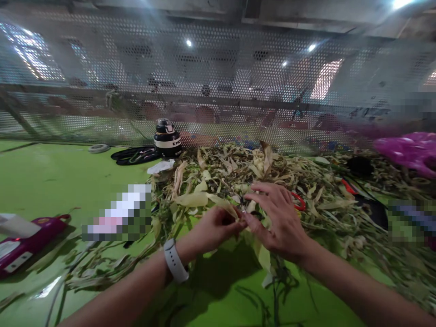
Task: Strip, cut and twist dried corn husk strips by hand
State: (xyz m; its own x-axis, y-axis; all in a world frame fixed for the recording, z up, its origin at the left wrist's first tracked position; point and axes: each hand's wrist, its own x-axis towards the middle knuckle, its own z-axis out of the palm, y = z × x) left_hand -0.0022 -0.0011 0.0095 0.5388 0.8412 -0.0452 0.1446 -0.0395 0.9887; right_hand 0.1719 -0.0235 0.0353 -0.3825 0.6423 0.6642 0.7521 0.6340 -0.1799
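Observation:
My left hand [218, 227], with a pale watch strap at the wrist, pinches a strip of pale yellow-green dried leaf [192, 200] that looks like corn husk. The strip's long end sticks out to the left over the pile. My right hand [281, 222] is close beside it, fingers stretched and apart, its thumb tip near my left fingertips at the strip's end. Small dark bits show between the two hands, too blurred to name. Another pale leaf piece [264, 259] hangs below my right hand. A red loop handle [299, 201] pokes out behind my right hand.
A large heap of dried leaves [221, 165] spreads across the green table [85, 177]. Behind it stand a black bottle [168, 143] and a perforated metal screen [218, 81]. A magenta power strip [30, 240] lies left; a pink plastic bag [408, 152] lies right.

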